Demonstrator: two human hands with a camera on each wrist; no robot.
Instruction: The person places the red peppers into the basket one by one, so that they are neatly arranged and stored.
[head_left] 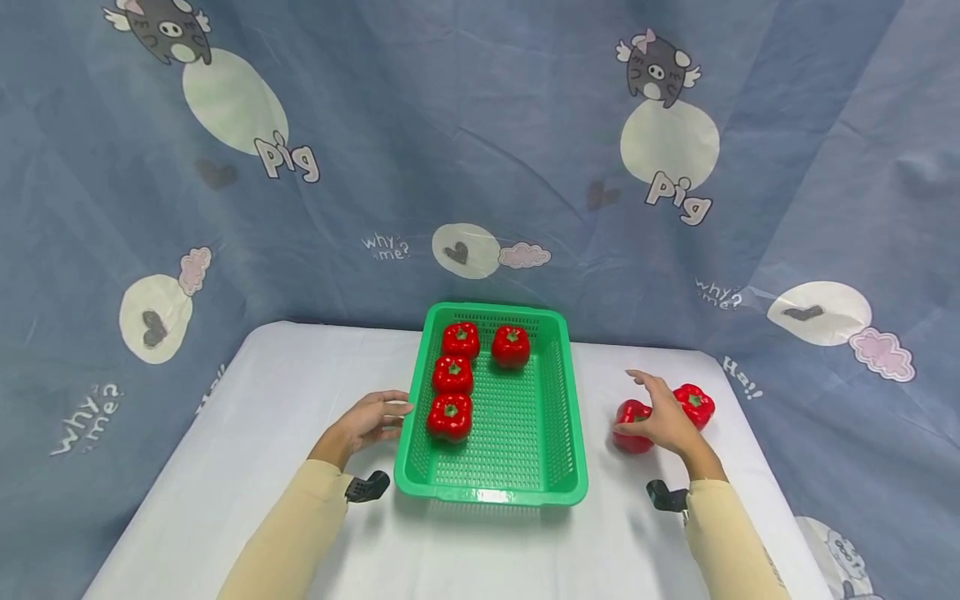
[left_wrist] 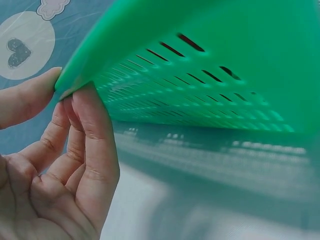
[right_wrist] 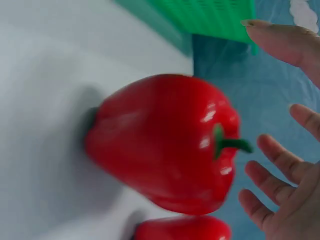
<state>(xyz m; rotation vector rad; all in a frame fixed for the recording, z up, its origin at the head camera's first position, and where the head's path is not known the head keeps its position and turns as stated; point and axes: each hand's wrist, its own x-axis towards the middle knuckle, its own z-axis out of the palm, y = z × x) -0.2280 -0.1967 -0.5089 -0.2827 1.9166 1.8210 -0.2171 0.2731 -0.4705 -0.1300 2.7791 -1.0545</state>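
Note:
My left hand [head_left: 367, 421] pinches the left rim of a green plastic basket [head_left: 506, 442], thumb above and fingers beneath it in the left wrist view. Inside the basket stand several red bell peppers [head_left: 450, 418], most in a column along its left side and one at the back right [head_left: 511, 346]. Over on the right, my right hand [head_left: 666, 421] hovers above a red bell pepper [head_left: 633, 444] with thumb and fingers spread. The right wrist view shows that pepper [right_wrist: 160, 140] upright, its green stem facing the palm, with space between it and the fingers.
Another red bell pepper [head_left: 697, 405] stands on the white table [head_left: 607, 550], just beyond the right hand. A blue patterned cloth [head_left: 480, 150] hangs behind the table's back edge. Dark wrist-worn devices [head_left: 367, 487] sit at both cuffs.

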